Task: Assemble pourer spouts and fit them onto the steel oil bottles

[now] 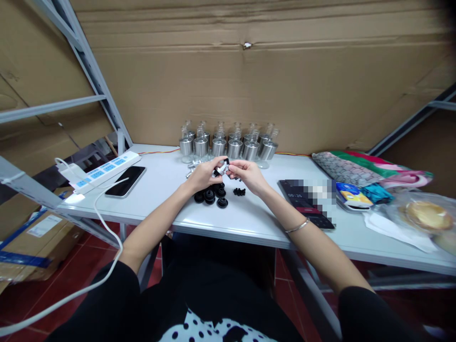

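Note:
A small black-and-silver fitting is held up above the table, its exact kind too small to tell. My left hand is closed around its left side. At its right end, the thumb and fingers of my right hand pinch together, the fingertips touching it. Below my left hand lies a group of round black stoppers. Small black pieces are clustered under my right hand. Several shiny silver pieces lie behind my left hand, partly hidden by it.
Glass bottles with metal sleeves stand in rows against the cardboard wall. To the left are a power strip, a dark-screened phone and a white cable. A phone showing a timer, packets and bagged food lie right.

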Available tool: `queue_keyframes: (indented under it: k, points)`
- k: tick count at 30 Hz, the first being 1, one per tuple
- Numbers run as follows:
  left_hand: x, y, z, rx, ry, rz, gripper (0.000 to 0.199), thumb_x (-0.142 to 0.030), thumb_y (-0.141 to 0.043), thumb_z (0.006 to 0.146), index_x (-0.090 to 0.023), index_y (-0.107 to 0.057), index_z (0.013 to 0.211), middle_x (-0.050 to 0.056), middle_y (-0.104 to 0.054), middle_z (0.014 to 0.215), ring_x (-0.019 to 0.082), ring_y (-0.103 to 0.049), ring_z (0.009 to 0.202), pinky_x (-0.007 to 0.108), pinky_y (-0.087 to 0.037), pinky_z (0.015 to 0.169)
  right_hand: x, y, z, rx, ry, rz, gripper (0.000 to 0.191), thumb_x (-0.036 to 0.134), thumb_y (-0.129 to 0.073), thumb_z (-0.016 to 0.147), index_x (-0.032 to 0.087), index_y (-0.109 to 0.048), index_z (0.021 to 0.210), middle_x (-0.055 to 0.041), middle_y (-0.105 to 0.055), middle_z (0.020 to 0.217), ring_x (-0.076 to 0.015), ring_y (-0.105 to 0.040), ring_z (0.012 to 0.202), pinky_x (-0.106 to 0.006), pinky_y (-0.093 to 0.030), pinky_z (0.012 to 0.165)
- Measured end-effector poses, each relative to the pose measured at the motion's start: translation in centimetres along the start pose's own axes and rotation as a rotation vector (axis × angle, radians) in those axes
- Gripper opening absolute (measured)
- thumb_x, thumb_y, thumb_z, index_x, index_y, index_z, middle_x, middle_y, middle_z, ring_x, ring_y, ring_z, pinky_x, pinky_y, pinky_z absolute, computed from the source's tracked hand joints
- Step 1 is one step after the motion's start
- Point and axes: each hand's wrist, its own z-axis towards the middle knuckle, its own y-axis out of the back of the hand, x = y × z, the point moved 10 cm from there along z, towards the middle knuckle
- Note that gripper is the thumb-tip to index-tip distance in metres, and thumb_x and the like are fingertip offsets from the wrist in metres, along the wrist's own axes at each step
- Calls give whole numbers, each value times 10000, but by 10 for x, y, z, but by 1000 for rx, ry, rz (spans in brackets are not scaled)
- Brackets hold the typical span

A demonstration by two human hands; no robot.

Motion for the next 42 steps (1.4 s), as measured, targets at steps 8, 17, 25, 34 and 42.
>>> queue_keyframes:
  k: [8,17,25,34,42]
  points:
    - [-3,0,-1,-28,-41,-28,607,-123,-602,711,-186,-443,1294,25,-684,1004,135,-660,847,223,-486,780,-3,-17,-6,191,-95,161,314,328,-848,577,164,-748,826,-13,-710,761,-103,-619,683,-271,-500,744]
    - [-5,0,-1,-27,-60,12,593,-118,-610,699,-175,-468,1272,40,-700,998,148,-668,868,236,-498,786,-4,-10,-2,179,-77,77,317,307,-864,552,180,-705,795,-10,-730,739,-108,-624,638,-285,-492,703]
    - [-5,-1,-1,-29,-54,8,597,-113,-607,682,-177,-480,1262,35,-702,977,142,-665,847,230,-496,775,1,-7,-1,143,-21,-22,320,308,-849,540,182,-644,752,-1,-718,702,-110,-591,605,-282,-451,638]
    - [-7,1,-1,-44,-44,7,713,-156,-574,730,-191,-335,1401,-4,-688,896,109,-628,727,205,-472,706,3,-5,0,117,0,-66,313,409,-805,612,182,-658,770,39,-621,599,-88,-519,548,-254,-400,575]
    - [-5,5,-1,-35,-13,-64,727,-164,-570,761,-180,-273,1424,-21,-685,839,98,-621,703,198,-470,711,-3,-6,0,118,-25,-27,339,426,-789,637,210,-726,890,26,-657,788,-71,-484,596,-248,-406,621]
